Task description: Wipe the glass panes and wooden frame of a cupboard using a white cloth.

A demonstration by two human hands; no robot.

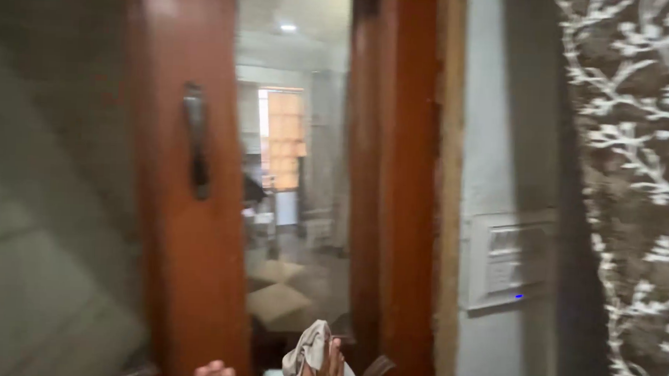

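Low at the frame's bottom edge, the right hand [331, 366] pinches a pale cloth [308, 352], which bunches above and left of its fingers. Just left, the left hand [214, 372] shows only its knuckles; whether it is spread or closed cannot be told. Both sit before a wooden door [188, 227] with a dark handle [197, 140], beside a wall switch panel [511, 257] and patterned curtain [635, 184].

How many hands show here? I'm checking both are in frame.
2, both at the bottom edge and mostly cut off. The left hand shows only fingertips beside the wooden door. The right hand grips a pale cloth.
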